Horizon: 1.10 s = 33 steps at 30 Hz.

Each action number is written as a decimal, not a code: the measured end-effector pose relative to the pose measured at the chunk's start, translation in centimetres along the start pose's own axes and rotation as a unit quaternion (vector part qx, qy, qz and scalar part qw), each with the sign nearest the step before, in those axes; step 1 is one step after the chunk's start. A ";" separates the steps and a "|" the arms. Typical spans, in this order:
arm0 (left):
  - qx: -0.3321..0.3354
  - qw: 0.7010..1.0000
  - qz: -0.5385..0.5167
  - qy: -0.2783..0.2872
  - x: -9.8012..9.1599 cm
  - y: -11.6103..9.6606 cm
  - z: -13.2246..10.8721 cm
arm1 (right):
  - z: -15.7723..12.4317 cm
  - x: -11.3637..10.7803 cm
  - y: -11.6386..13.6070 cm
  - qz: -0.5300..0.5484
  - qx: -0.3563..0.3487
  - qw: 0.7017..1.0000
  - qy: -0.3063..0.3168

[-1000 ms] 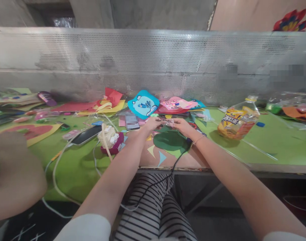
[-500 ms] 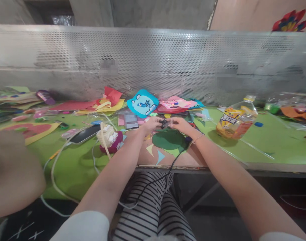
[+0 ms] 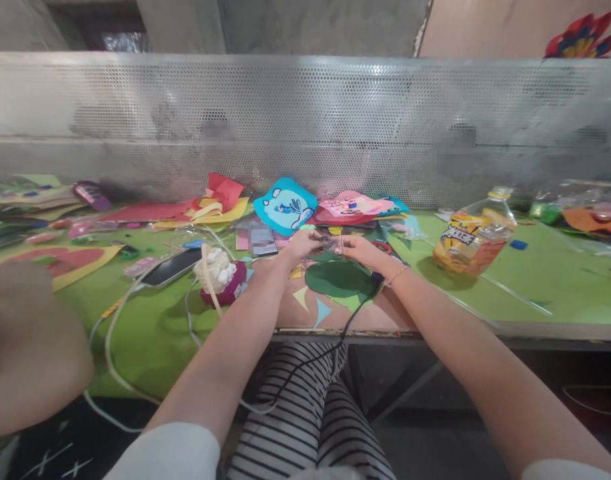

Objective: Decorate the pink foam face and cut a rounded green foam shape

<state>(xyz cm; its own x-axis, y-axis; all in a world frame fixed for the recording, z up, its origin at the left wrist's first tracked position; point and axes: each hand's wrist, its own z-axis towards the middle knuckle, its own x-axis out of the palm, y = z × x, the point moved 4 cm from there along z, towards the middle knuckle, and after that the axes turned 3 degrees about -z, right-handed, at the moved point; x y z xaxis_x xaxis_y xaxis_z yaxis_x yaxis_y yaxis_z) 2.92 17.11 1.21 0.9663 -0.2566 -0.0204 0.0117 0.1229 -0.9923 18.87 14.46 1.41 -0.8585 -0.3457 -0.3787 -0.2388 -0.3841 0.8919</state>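
Note:
My left hand (image 3: 302, 245) and my right hand (image 3: 359, 249) meet over the middle of the green table (image 3: 545, 280). Both pinch a small clear plastic packet (image 3: 334, 243) with something dark inside, held between the fingertips. Just below the hands lies a dark green round paper cutout (image 3: 339, 278) with small yellow and blue paper triangles (image 3: 311, 305) beside it. A black cable (image 3: 335, 337) runs from under my right wrist down over my striped lap.
Coloured paper cutouts (image 3: 285, 205) pile up behind the hands against a perforated metal screen (image 3: 305, 127). A phone (image 3: 171, 267) and a magenta box with white stuffing (image 3: 221, 275) lie left. A yellow drink bottle (image 3: 473, 237) lies right. Another person's arm (image 3: 30, 347) fills the lower left.
Both hands stay together on the small packet, with only slight finger shifts. The camera has wobbled a little.

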 end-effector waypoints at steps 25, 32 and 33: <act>0.021 0.998 -0.024 0.055 0.6 0.7 -0.1 | -0.3 -0.9 1.0 -0.150 0.024 0.985 -0.082; 0.031 0.999 0.018 0.033 1.0 0.2 -0.4 | -0.2 -0.3 1.3 -0.183 -0.029 0.979 -0.087; 0.032 0.999 0.017 0.032 1.1 0.1 -0.4 | -0.2 -0.3 1.4 -0.194 -0.036 0.976 -0.092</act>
<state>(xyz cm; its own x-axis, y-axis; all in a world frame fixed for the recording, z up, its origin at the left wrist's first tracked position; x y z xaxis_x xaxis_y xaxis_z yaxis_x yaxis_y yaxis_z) 3.85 16.45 1.02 0.9479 -0.3123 -0.0630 -0.0013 0.1938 -0.9810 18.89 13.91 2.72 -0.7786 -0.0052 -0.6275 -0.5350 -0.5172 0.6681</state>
